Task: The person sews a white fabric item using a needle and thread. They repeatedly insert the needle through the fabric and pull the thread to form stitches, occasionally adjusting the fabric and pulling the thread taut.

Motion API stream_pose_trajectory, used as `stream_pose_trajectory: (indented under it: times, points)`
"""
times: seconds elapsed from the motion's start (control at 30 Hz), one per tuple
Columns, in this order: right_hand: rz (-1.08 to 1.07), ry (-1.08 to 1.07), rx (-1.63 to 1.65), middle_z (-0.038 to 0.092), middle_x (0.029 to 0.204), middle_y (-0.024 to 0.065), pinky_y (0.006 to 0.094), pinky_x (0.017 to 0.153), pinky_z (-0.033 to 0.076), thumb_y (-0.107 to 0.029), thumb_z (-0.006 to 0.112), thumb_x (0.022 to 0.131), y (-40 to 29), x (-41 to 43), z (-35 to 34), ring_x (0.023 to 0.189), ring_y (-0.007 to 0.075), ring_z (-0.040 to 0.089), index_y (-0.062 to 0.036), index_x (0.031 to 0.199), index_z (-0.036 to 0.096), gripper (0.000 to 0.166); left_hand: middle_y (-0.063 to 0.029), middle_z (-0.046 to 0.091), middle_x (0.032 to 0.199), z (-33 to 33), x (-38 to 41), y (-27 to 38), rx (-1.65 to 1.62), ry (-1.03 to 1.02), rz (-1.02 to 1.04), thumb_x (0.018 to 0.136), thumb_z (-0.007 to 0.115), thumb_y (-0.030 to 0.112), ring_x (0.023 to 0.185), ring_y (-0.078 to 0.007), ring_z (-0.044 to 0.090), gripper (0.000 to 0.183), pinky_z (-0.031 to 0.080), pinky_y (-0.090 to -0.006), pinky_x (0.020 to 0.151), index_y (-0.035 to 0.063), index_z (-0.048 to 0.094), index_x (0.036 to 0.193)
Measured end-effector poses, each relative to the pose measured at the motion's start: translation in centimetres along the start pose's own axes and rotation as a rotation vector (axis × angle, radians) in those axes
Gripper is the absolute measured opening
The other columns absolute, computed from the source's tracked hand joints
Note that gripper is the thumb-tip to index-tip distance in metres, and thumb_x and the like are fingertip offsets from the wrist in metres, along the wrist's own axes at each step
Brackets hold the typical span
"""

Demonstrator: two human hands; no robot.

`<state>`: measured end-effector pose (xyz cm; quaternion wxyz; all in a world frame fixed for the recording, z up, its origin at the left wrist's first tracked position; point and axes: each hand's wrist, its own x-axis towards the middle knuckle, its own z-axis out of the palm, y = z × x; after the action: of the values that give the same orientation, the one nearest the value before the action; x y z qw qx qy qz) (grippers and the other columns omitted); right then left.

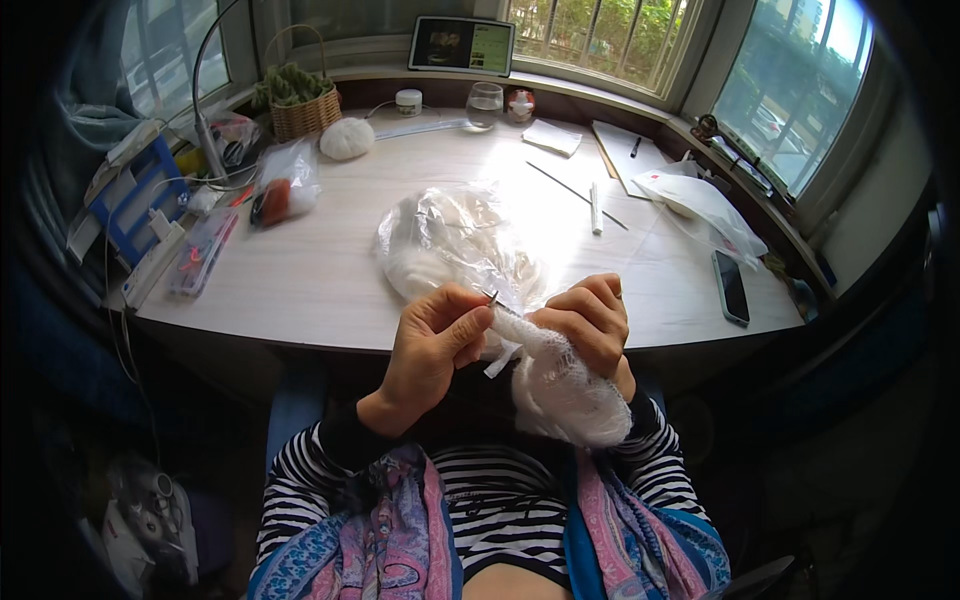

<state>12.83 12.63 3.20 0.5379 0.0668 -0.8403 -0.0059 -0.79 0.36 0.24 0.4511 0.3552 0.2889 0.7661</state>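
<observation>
White openwork knitting [571,390] hangs below my right hand [589,319], whose curled fingers grip its upper edge. My left hand [439,337] pinches the left end of that edge between thumb and fingers. Between my hands, the metal tips of knitting needles [493,298] stick out; the rest of them is hidden by stitches and fingers. Just beyond my hands, a clear plastic bag [450,232] of white yarn lies on the desk, its near end reaching the front edge.
On the pale desk [337,292] lie a loose knitting needle [576,193], a white tube [596,208], a smartphone [730,287] and a plastic case [202,253]. A yarn ball [347,139], a water glass [484,105] and a tablet [461,46] are farther back. A lamp [208,142] rises left.
</observation>
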Motion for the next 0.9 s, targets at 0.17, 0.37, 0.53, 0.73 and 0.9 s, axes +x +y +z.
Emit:
stream_pose_trajectory:
  times: [0.17,0.37,0.53,0.73,0.9]
  points:
    - [0.286,-0.35,0.401,0.051,0.085,0.0101,0.0347,0.066,0.037,-0.032,0.064,0.059,1.3,0.4,0.5,0.076,0.0258,0.048,-0.0037,0.095,0.052,0.048,0.0009,0.053,0.066,0.4,-0.3,-0.4,0.097,-0.027,-0.05,0.087,0.059,0.01,0.052,-0.0045,0.042,0.011,0.033,-0.0177,0.046,0.0014,0.059,0.094]
    - [0.159,-0.153,0.087,0.053,0.087,0.006,0.0325,0.071,0.038,-0.031,0.072,0.059,0.0,1.2,-0.4,0.084,0.0228,0.049,-0.0082,0.097,0.061,0.046,0.0009,0.051,0.066,0.1,-0.4,-0.6,0.156,0.016,-0.017,0.088,0.056,0.008,0.052,-0.0046,0.042,0.012,0.033,-0.0179,0.047,0.0009,0.058,0.097]
    - [0.113,-0.042,0.005,0.052,0.075,-0.0007,0.0282,0.066,0.033,-0.021,0.072,0.059,-0.1,0.2,-0.5,0.071,0.0163,0.043,-0.0133,0.083,0.069,0.025,-0.0002,0.053,0.072,1.2,-0.3,0.0,0.131,0.088,0.065,0.087,0.057,0.008,0.053,-0.0048,0.043,0.015,0.033,-0.0176,0.047,0.003,0.057,0.1]
    - [0.128,-0.036,0.092,0.051,0.073,0.0008,0.0277,0.061,0.034,-0.02,0.072,0.057,-0.3,0.4,-0.5,0.069,0.0171,0.043,-0.011,0.081,0.068,0.026,-0.0009,0.055,0.075,0.2,-0.2,-0.2,0.16,0.028,0.089,0.088,0.054,0.009,0.051,-0.0049,0.041,0.016,0.03,-0.0175,0.045,0.0016,0.06,0.102]
    - [0.116,-0.011,0.204,0.049,0.07,0.0034,0.0294,0.057,0.034,-0.019,0.071,0.059,-0.4,0.4,0.2,0.066,0.0185,0.043,-0.0083,0.077,0.063,0.022,-0.0009,0.055,0.072,0.3,-0.1,-0.3,0.177,-0.08,0.051,0.089,0.055,0.01,0.049,-0.0053,0.039,0.018,0.029,-0.0183,0.043,0.0003,0.061,0.102]
